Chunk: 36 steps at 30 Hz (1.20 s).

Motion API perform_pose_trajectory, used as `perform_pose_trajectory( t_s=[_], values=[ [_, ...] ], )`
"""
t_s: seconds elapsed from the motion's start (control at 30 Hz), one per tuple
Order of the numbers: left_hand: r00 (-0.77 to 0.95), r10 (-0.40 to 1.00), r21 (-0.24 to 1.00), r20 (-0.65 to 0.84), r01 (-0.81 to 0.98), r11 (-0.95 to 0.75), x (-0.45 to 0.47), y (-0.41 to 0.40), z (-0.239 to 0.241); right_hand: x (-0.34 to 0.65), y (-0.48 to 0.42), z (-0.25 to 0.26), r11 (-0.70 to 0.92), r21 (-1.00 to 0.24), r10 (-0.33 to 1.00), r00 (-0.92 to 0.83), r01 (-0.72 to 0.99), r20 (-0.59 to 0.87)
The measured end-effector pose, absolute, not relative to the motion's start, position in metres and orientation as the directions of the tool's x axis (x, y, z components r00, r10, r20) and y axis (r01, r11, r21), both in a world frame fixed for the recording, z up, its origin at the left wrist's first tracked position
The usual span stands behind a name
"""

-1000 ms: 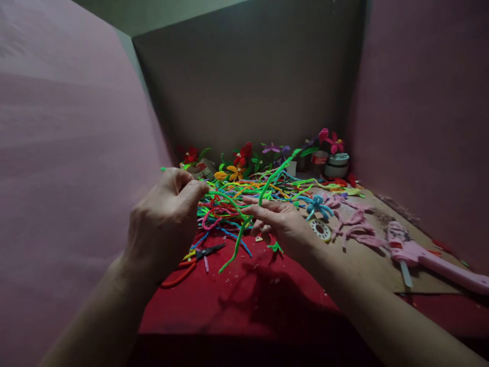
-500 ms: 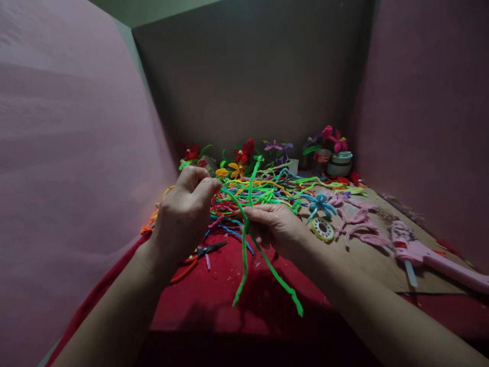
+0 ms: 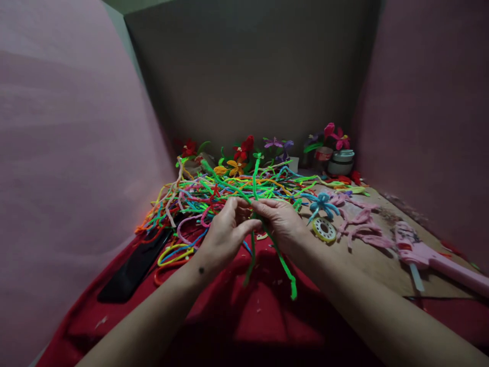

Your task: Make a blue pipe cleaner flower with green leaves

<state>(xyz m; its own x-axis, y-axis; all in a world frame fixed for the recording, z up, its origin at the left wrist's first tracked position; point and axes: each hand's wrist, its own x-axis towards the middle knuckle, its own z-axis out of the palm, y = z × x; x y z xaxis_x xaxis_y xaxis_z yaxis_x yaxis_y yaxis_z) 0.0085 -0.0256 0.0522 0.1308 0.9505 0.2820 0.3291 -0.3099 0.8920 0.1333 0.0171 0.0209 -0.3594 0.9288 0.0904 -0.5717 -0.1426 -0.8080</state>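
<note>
Red cloth [image 3: 87, 331], pink walls [image 3: 76, 153] — green strips [image 3: 283, 264] between.

My left hand [image 3: 225, 229] is kinda curled mid-frame, thumb poking toward my pinched right hand [image 3: 282, 223], forearms [image 3: 156, 306] slanting up from the bottom corners.

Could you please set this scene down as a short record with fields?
Right hand: the right hand pinches crossed green stems
Left hand: the left hand meets them; grip partly hidden
Beyond the hands: a heap of coloured stems
Back: an orange flower, among others
Right side: a blue flower, a pink tool
Left side: a flat black object
</note>
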Motion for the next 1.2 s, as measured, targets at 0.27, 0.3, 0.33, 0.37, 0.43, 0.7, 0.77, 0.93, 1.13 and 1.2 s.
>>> perform_pose_trajectory(
  t_s=[0.27, 0.3, 0.33, 0.37, 0.43, 0.7, 0.77, 0.93, 1.13, 1.2],
  values=[
    [0.238, 0.971, 0.999, -0.003, 0.035, -0.006, 0.005, -0.004, 0.048, 0.141, 0.024, 0.014, -0.172, -0.802, 0.955, -0.295, -0.571, 0.005],
    [0.224, 0.974, 0.999, 0.002, 0.036, -0.01, 0.007, -0.004, 0.047, 0.14, 0.024, 0.014, -0.176, -0.793, 0.961, -0.277, -0.583, -0.01],
    [0.213, 0.977, 0.999, 0.005, 0.041, -0.014, 0.009, -0.004, 0.045, 0.14, 0.024, 0.014, -0.18, -0.786, 0.964, -0.265, -0.591, -0.022],
    [0.205, 0.979, 0.999, 0.005, 0.039, -0.013, 0.012, -0.004, 0.043, 0.14, 0.024, 0.013, -0.185, -0.781, 0.965, -0.262, -0.596, -0.029],
    [0.216, 0.976, 1.0, -0.011, 0.003, 0.01, 0.016, -0.002, 0.04, 0.141, 0.024, 0.013, -0.203, -0.777, 0.959, -0.28, -0.596, -0.036],
    [0.29, 0.951, 0.984, -0.105, -0.108, 0.141, 0.019, 0.001, 0.04, 0.147, 0.024, 0.014, -0.307, -0.762, 0.923, -0.375, -0.569, -0.092],
    [0.285, 0.954, 0.984, -0.094, -0.117, 0.132, 0.017, 0.002, 0.041, 0.147, 0.024, 0.013, -0.281, -0.763, 0.926, -0.374, -0.582, -0.056],
    [0.204, 0.979, 0.992, -0.012, -0.123, 0.038, 0.012, 0.004, 0.042, 0.149, 0.023, 0.013, -0.246, -0.767, 0.925, -0.381, -0.592, -0.003],
    [0.168, 0.986, 0.995, -0.011, -0.096, 0.028, 0.006, 0.007, 0.038, 0.148, 0.024, 0.01, -0.215, -0.771, 0.934, -0.358, -0.6, 0.017],
    [0.166, 0.986, 0.996, -0.028, -0.084, 0.042, 0.004, 0.008, 0.037, 0.148, 0.024, 0.009, -0.212, -0.777, 0.938, -0.347, -0.593, 0.01]
  ],
)
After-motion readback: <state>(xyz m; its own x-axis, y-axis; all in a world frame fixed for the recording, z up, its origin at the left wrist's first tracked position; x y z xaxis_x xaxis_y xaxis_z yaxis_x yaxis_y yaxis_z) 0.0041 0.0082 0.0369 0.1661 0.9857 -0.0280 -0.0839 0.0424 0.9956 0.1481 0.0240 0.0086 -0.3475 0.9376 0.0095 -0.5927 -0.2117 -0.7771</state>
